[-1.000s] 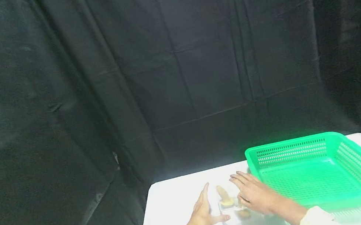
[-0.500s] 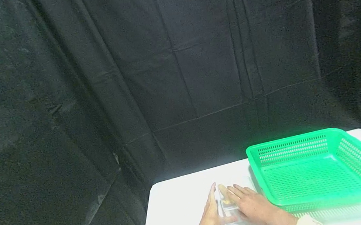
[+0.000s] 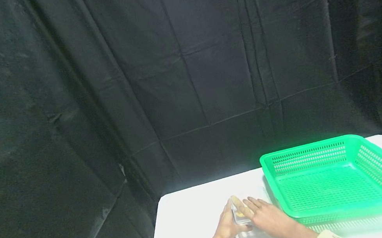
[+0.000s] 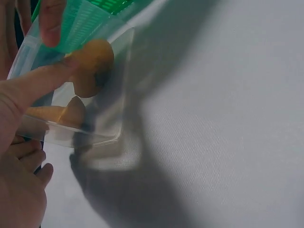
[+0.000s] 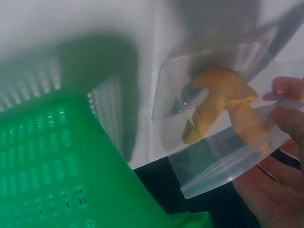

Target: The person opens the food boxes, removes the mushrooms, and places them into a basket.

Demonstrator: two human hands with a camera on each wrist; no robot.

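Pale cloth is covering the right forearm, and the cuff [image 3: 327,237] is showing at the bottom edge of the head view. Just past it, the right hand [image 3: 270,218] is reaching over from the right with its fingers lying straight; they are touching the clear box, and the hand is not visibly curling round anything. Opposite, the left hand [image 3: 226,227] is grasping that box [image 3: 242,220], with its thumb bending along the near side and its fingers lying along the left side.

Between the two hands, the box is holding brown pieces that are looking like mushrooms [image 5: 223,84]; at least two are showing through the see-through walls, with a rounded cap and two stem-like parts standing out in the right wrist view. In the left wrist view, a fingertip is overlapping one of them, and I cannot tell whether it is touching the piece or only the plastic. Whether the box is resting on the white table [image 3: 190,221] or hanging just above it is also hard to tell.

Farther along, to the right, a green basket [image 3: 326,184] with slotted sides is standing on the table. Behind everything, a black curtain [image 3: 186,76] is hanging in creases.
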